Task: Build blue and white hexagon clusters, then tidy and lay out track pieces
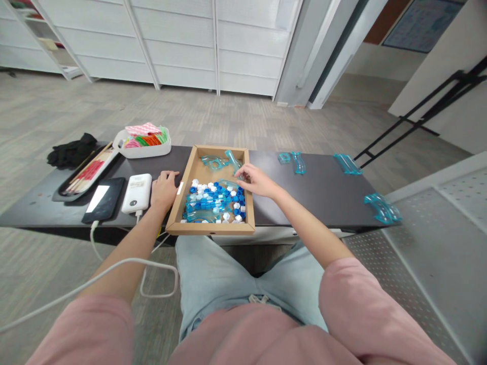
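A shallow cardboard tray [186,178] sits on the dark table in front of me. It holds several small blue and white caps [213,200] and clear teal curved track pieces [218,161]. My right hand [255,181] reaches over the tray's right rim, fingers curled toward the pieces inside; what they pinch, if anything, is too small to tell. My left hand [164,188] rests on the table against the tray's left wall, fingers curled at its edge.
A white power bank [137,193] and a black phone [103,199] with a cable lie to the left. Further left are a black tray of sticks [85,175], a white tub of coloured items [146,142] and black cloth [72,151]. Teal track pieces [382,208] lie on the right.
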